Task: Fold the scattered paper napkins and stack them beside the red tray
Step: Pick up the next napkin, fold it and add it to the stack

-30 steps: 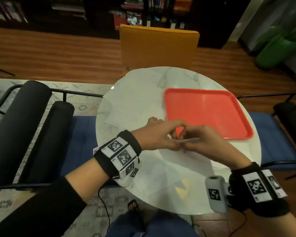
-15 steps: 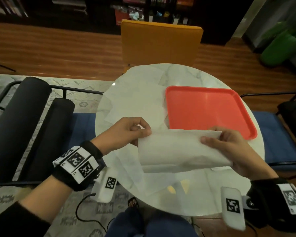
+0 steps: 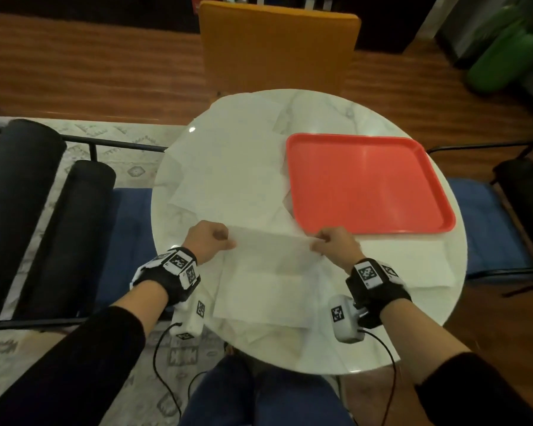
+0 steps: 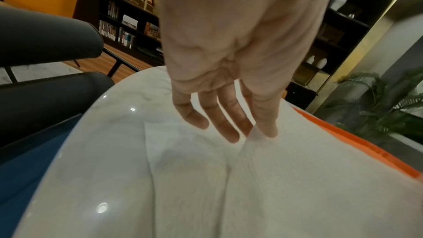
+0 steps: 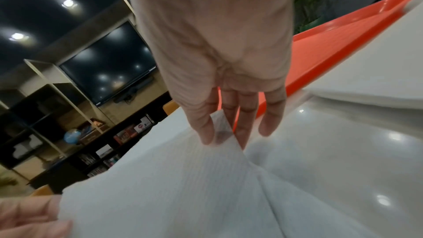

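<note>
A white paper napkin (image 3: 268, 272) is stretched between my hands above the near half of the round marble table (image 3: 413, 339). My left hand (image 3: 211, 242) pinches its far left corner, and my right hand (image 3: 326, 245) pinches its far right corner. In the left wrist view the left hand (image 4: 256, 131) holds the napkin (image 4: 297, 178) between thumb and a finger. In the right wrist view the right hand (image 5: 217, 133) pinches the napkin (image 5: 183, 178) corner. The red tray (image 3: 366, 186) sits at the right, just beyond my right hand. Several unfolded napkins (image 3: 228, 179) lie left of the tray.
A folded napkin stack (image 3: 413, 262) lies in front of the tray near the right rim. An orange chair (image 3: 277, 47) stands behind the table. Black bolster chairs with blue seats flank the table at left (image 3: 43, 210) and right (image 3: 520, 195).
A second ago my hands met over the table at one napkin. They then drew apart with the napkin spread between them and lowered it towards the table.
</note>
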